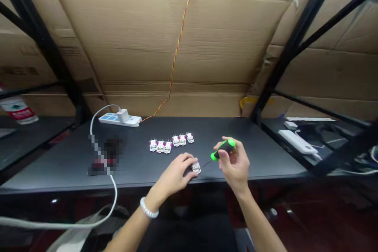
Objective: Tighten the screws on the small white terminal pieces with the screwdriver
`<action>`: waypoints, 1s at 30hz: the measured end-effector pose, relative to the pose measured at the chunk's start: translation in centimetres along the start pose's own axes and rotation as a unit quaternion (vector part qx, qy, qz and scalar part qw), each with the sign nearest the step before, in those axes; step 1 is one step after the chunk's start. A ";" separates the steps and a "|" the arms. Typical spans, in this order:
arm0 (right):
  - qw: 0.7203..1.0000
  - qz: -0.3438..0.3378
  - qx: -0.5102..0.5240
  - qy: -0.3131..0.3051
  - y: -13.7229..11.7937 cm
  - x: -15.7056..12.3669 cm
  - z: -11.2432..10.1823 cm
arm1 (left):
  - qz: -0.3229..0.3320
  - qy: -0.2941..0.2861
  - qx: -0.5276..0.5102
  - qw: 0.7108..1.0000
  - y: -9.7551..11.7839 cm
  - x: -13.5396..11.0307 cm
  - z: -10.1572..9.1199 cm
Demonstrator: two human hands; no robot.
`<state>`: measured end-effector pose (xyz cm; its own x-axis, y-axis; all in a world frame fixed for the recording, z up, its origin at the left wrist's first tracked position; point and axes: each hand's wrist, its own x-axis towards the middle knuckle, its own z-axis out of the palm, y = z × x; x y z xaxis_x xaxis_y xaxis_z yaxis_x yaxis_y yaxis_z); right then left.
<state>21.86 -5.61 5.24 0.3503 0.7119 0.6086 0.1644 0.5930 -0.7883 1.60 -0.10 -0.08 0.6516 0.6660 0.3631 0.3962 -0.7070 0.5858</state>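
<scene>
Near the front edge of the black tabletop, my left hand (178,171) pinches a small white part with purple trim (196,166) between thumb and fingers. My right hand (236,161) is wrapped round the green and black handle of a screwdriver (223,150). Its thin shaft slants down and left, the tip close to the white part; I cannot tell whether they touch. Beyond my left hand, several similar white and purple parts (167,147) lie in a staggered row on the table.
A white power strip (134,121) with a plugged-in charger (123,115) lies at the back left. Its white cable (115,193) loops over the front edge. A twisted red and yellow wire (176,49) runs up the cardboard. Black metal frame posts (283,59) flank the table.
</scene>
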 end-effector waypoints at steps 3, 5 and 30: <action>1.000 0.002 -0.006 -0.001 0.1 0.0 0.0 | 0.002 0.003 0.001 1.000 0.0 -0.1 0.0; 1.000 0.000 -0.005 -0.010 0.1 0.1 -0.1 | 0.003 0.003 0.000 1.000 -0.1 -0.1 0.1; 0.958 -0.144 -0.231 -0.094 -2.8 3.3 0.9 | 0.008 0.028 -0.006 1.000 -0.2 0.2 0.4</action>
<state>21.72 -4.57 9.48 0.0647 0.6240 0.7788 0.6344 0.5767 -0.5147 1.88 0.04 -0.37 0.6205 0.6673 0.4119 0.3782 -0.7149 0.5881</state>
